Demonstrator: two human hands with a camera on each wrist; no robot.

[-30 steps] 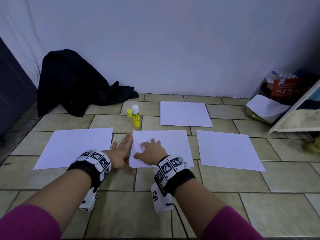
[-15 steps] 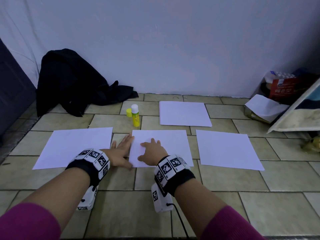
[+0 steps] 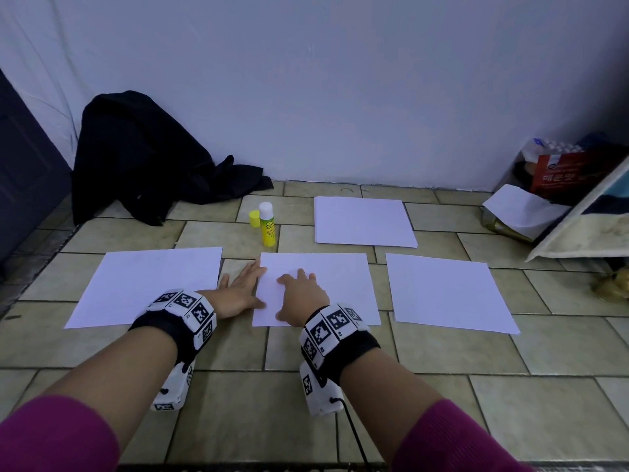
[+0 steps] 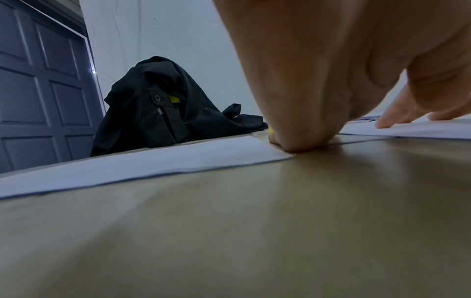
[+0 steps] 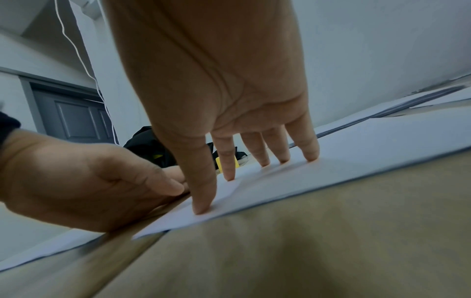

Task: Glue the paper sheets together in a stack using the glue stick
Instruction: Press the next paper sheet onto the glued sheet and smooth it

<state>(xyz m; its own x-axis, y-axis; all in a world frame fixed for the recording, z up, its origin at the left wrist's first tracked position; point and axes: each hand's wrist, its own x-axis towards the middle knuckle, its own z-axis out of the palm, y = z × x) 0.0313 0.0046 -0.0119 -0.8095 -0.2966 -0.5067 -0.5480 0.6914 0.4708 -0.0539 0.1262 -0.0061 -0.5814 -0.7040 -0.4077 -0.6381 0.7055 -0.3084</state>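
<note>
- Right hand (image 3: 303, 294) presses spread fingertips on the middle paper sheet (image 3: 326, 284), grasping nothing.
- Left hand (image 3: 238, 291) lies flat, released, at that sheet's left edge.
- Glue stick (image 3: 267, 224) stands uncapped behind.

A black jacket (image 3: 146, 158) slumps against the white wall (image 3: 340, 80) on the tiled floor (image 3: 238, 403), beside a dark panelled door (image 4: 38, 84). A red printed box (image 3: 565, 172) sits in the far corner clutter.
</note>
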